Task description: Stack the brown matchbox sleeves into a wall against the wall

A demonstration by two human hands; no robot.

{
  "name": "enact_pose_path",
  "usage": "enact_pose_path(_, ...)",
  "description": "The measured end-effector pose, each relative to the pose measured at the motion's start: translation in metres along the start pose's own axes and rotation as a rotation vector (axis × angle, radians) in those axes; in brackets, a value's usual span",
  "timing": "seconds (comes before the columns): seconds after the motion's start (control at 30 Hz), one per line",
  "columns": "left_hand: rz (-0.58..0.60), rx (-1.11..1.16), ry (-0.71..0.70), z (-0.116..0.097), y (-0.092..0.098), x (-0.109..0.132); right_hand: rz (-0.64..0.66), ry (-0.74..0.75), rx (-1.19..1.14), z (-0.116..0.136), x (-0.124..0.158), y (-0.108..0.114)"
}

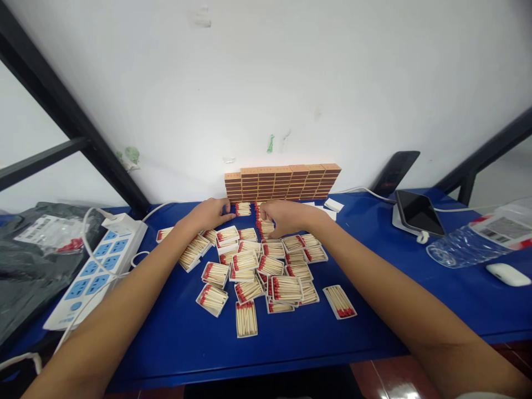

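Note:
My left hand (215,213) rests on the blue table by the left end of a stack of brown matchboxes (282,185). Its thumb and fingers are apart, close to a small tray of matches (243,209). My right hand (285,216) is curled round a matchbox tray (266,228) in front of the stack, fingers on the far side and thumb on the near side. Part of that tray is hidden by the hand. Between my arms lie many open white trays of red-tipped matches (245,260), several piled on others. One tray (339,302) lies apart at the right.
A white power strip (97,271) and a dark plastic bag (45,260) are at left. White paper pieces (332,206) lie beside the stack. At right are a phone on a stand (419,212), a clear plastic wrapper (465,244) and a white earbud case (507,274).

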State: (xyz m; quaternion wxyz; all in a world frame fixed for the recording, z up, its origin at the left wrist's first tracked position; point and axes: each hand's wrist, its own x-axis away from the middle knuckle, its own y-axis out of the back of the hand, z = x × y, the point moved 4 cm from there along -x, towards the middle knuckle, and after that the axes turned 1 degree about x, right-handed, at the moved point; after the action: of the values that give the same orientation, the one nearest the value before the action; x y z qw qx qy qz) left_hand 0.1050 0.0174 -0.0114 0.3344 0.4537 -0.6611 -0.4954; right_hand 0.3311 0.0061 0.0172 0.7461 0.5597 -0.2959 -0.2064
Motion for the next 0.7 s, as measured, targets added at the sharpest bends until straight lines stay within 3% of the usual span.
enact_pose_path(0.4, -0.005, -0.003, -0.019, -0.001, 0.0, 0.0, -0.087, -0.014, 0.033, -0.002, -0.002, 0.001)
enact_pose_path(0.7, -0.027, 0.004, -0.044, 0.001, -0.002, 0.0, -0.125, 0.245, -0.126, 0.026, 0.0, 0.003)
